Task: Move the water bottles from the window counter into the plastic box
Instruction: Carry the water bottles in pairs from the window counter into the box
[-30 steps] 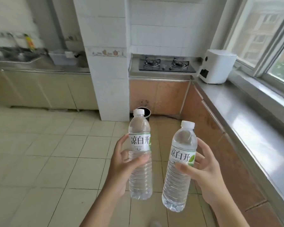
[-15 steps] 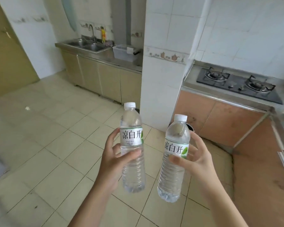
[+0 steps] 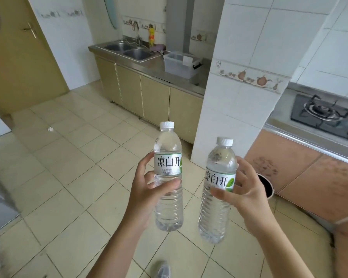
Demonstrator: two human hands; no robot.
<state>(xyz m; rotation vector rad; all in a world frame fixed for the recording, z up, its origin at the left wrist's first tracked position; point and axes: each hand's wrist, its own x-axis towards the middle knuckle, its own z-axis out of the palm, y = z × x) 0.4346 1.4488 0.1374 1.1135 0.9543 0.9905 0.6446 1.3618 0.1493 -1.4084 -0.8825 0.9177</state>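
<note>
I'm mid-carry: left hand [image 3: 147, 189] and right hand [image 3: 247, 194] each wrap fingers around a clear, white-capped plastic water bottle [image 3: 168, 177] [image 3: 218, 191]; next, cross to the translucent plastic box [image 3: 180, 64] on the sink table.

Both forearms reach fwd from the bottom edge, bare, wrists about level. Left hand [image 3: 147, 189] wraps a water bottle [image 3: 168, 177], thumb across the front (fingers behind). Right hand [image 3: 247, 195] grips a second bottle [image 3: 217, 189], tilted slightly.

Head cam, looks fwd-down, close over hands [image 3: 197, 194].
</note>
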